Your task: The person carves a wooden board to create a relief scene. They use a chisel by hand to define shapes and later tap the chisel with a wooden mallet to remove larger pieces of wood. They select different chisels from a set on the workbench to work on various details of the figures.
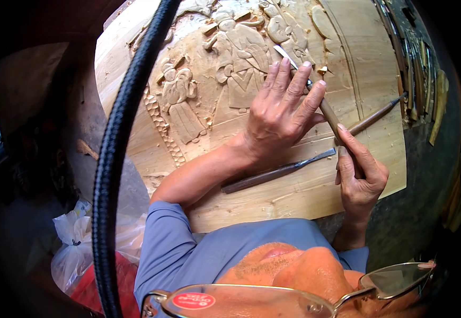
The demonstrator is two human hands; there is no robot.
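A large pale wooden panel (pixel 273 204) lies before me, carved in relief with robed figures (pixel 241 55). My left hand (pixel 283 103) reaches across it, fingers nearly straight over the shaft of a carving chisel (pixel 330 114), gripping it with the thumb partly hidden below. The chisel's bright blade slants up and left to the carving near the top centre. My right hand (pixel 362 177) is closed around the rear of its wooden handle, forefinger stretched along it. Just below my left hand lies a flat chisel (pixel 278 174). Another wooden-handled tool (pixel 376 116) lies right of the held chisel.
Several carving tools (pixel 418 74) lie side by side beyond the panel's right edge. Wood chips (pixel 323 70) are scattered on the carving. A thick black braided cable (pixel 115 143) crosses the left of the view. Clear plastic bags (pixel 74 238) stand at the lower left.
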